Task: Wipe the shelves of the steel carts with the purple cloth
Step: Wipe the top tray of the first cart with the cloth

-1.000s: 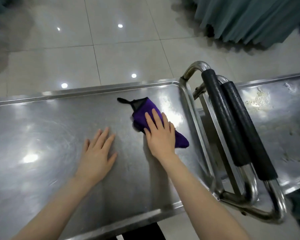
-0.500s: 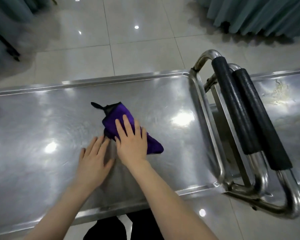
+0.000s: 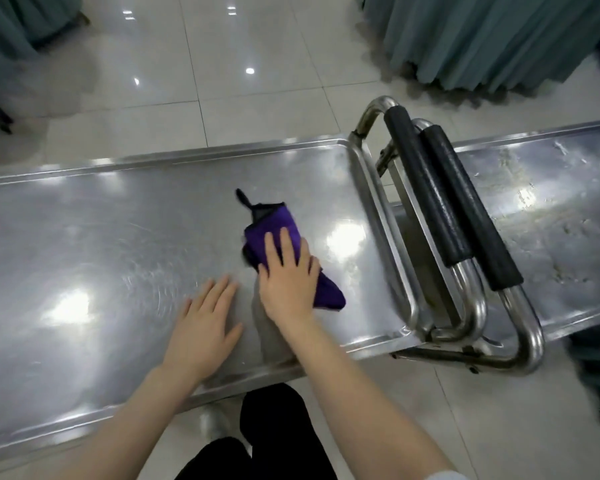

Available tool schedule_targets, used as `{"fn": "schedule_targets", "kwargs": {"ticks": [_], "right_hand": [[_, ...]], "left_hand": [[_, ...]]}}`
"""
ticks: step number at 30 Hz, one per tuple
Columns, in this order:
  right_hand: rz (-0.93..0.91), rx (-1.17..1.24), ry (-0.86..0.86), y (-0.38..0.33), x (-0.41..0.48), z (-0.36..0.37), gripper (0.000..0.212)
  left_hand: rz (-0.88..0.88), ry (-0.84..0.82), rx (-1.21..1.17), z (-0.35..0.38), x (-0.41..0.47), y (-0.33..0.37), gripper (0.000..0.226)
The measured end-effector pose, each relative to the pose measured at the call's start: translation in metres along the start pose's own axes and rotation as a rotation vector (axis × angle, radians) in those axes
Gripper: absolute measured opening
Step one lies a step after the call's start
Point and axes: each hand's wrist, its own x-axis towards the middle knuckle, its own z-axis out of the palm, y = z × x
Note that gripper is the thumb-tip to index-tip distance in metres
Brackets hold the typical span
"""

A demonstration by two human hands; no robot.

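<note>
Pressing flat on the purple cloth (image 3: pixel 293 258), the right hand (image 3: pixel 290 278) lies palm down with its fingers (image 3: pixel 286 245) spread and straight, not curled around the fabric. The cloth is folded into a long, soft wedge with a dark hem and a small dark loop at its far end, and a pointed corner sticks out past the wrist side of the hand. It rests on the top shelf (image 3: pixel 118 244) of the near steel cart, right of the shelf's middle and well short of the raised end rim.

The shelf is a shallow tray of brushed steel with a rolled lip. Its surface shows fine swirled scratches and bright patches of reflected light. The left hand (image 3: pixel 205 323) rests just beside the right one, palm flat on bare metal, fingers together and extended, holding nothing. Both forearms are bare and reach in from the lower edge of the view.

At the shelf's right end stands a bent tubular steel handle (image 3: pixel 426 199) sleeved in black, slightly grainy foam. A second such handle (image 3: pixel 471 216) lies right against it, belonging to a second cart (image 3: pixel 551 202) whose shelf looks duller and speckled with pale residue. Beyond lie a glossy, pale tiled floor (image 3: pixel 257 64) and teal pleated curtains (image 3: pixel 482 39) hanging in soft folds.
</note>
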Motion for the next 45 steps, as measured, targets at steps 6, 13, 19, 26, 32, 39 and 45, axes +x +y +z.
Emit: {"fn": "schedule_targets", "kwargs": {"ticks": [6, 13, 19, 26, 32, 39, 45], "right_hand": [[-0.187, -0.086, -0.058, 0.048, -0.033, -0.012, 0.056], [0.478, -0.090, 0.003, 0.119, -0.052, -0.034, 0.059], [0.034, -0.005, -0.034, -0.047, -0.119, 0.017, 0.059], [0.172, -0.113, 0.019, 0.043, -0.106, -0.006, 0.057], [0.603, -0.036, 0.057, 0.067, -0.095, -0.015, 0.057], [-0.158, -0.030, -0.023, -0.158, -0.148, 0.049, 0.063], [-0.146, -0.041, 0.018, -0.085, -0.109, 0.033, 0.059]], "left_hand": [[0.051, -0.022, 0.092, 0.005, -0.019, -0.023, 0.071], [0.116, -0.071, 0.165, 0.008, -0.037, -0.021, 0.070], [0.143, -0.075, 0.195, 0.001, -0.068, -0.050, 0.069], [0.092, -0.046, 0.151, -0.005, -0.100, -0.106, 0.062], [0.074, 0.001, 0.090, -0.008, -0.108, -0.130, 0.065], [-0.096, 0.055, 0.024, -0.019, -0.120, -0.165, 0.068], [-0.166, 0.073, 0.076, -0.034, -0.127, -0.203, 0.066]]}}
